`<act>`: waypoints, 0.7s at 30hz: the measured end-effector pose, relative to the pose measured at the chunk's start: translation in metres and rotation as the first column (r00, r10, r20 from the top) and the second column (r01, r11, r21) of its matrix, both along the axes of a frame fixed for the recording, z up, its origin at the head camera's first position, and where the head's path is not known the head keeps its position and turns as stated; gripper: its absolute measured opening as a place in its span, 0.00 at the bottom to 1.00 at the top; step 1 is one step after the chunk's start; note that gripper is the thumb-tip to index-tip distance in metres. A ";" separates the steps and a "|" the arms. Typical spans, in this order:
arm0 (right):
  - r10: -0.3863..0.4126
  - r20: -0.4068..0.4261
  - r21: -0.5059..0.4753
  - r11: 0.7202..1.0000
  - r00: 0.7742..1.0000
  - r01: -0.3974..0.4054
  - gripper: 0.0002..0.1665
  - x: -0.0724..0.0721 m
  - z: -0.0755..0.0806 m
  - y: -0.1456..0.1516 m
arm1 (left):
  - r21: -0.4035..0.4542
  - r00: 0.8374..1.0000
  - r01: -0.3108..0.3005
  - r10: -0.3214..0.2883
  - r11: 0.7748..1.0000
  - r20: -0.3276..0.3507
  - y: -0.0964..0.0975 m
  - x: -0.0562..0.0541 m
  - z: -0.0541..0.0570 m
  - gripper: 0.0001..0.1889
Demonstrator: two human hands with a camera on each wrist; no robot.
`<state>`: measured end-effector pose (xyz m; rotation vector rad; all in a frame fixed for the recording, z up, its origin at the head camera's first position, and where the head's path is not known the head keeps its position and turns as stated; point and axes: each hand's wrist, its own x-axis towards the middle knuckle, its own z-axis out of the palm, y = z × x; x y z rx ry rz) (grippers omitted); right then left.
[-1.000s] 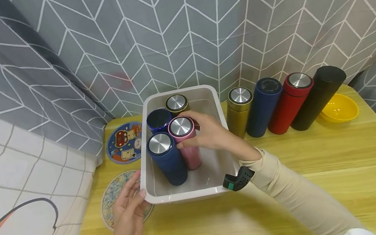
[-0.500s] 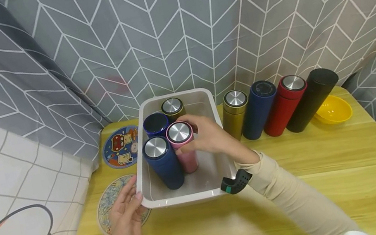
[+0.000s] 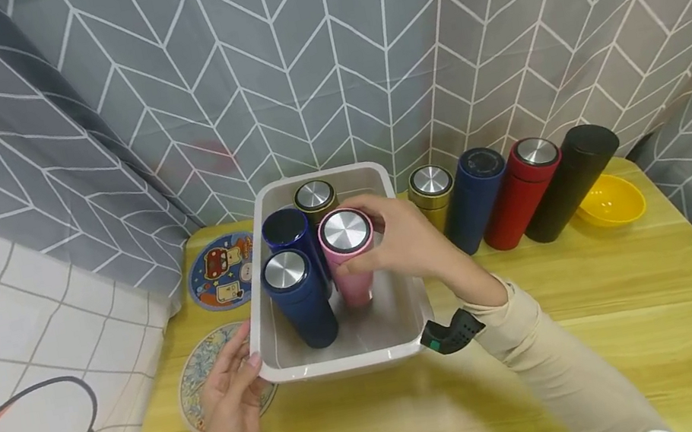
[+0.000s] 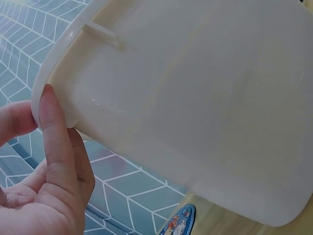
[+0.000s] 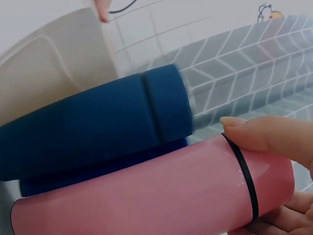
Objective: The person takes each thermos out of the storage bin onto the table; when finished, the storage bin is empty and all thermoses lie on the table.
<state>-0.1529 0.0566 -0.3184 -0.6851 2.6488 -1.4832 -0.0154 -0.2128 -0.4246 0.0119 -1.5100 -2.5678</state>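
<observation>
A pink thermos bottle (image 3: 354,272) with a silver-topped lid is in my right hand (image 3: 402,241), which grips it around the lid end inside a pale grey plastic tub (image 3: 344,363). In the right wrist view, the thumb lies along the bottle's (image 5: 122,191) black ring. Beside it in the tub stand a matte blue thermos (image 3: 307,308), a glossy dark blue one (image 3: 303,247) and a gold one (image 3: 315,197), partly hidden. My left hand (image 3: 233,402) pinches the tub's front left rim; the left wrist view shows fingers (image 4: 56,142) at the edge of its outer wall.
Right of the tub, a gold thermos (image 3: 431,197), a blue one (image 3: 475,197), a red one (image 3: 519,197) and a black one (image 3: 570,184) stand in a row. A yellow bowl (image 3: 614,199) is behind them. Two round mats (image 3: 223,268) lie left, before a patterned curtain (image 3: 332,56).
My right hand has raised the pink thermos and shifted it slightly right, away from the blue bottles, so more of the glossy blue one shows. The left hand stays on the rim.
</observation>
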 end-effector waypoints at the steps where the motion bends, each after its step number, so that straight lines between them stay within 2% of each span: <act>1: -0.010 -0.008 -0.008 1.000 1.000 0.010 0.44 0.002 0.004 0.001 | 0.002 1.000 0.003 -0.003 1.000 -0.004 0.000 0.000 0.000 0.23; 6: -0.044 -0.036 -0.094 0.995 0.998 0.041 0.43 0.017 0.022 0.009 | -0.010 1.000 0.012 -0.012 1.000 -0.011 -0.003 0.000 -0.002 0.24; 11: -0.059 -0.061 -0.218 0.975 0.996 0.045 0.44 0.032 0.040 0.017 | -0.027 1.000 0.010 -0.011 1.000 -0.015 -0.005 0.001 -0.001 0.24; 15: -0.132 -0.103 -0.260 0.960 0.986 0.101 0.45 0.043 0.052 0.025 | -0.037 1.000 0.018 -0.018 0.999 -0.021 -0.006 0.001 -0.001 0.24; 19: -0.206 -0.161 -0.344 0.928 0.965 0.141 0.44 0.055 0.063 0.037 | -0.054 0.999 0.035 -0.036 0.998 -0.019 -0.007 0.000 -0.002 0.24; 21: -0.213 -0.175 -0.433 0.893 0.961 0.119 0.44 0.059 0.068 0.043 | -0.058 0.999 0.037 -0.038 0.998 -0.019 -0.007 -0.001 -0.002 0.24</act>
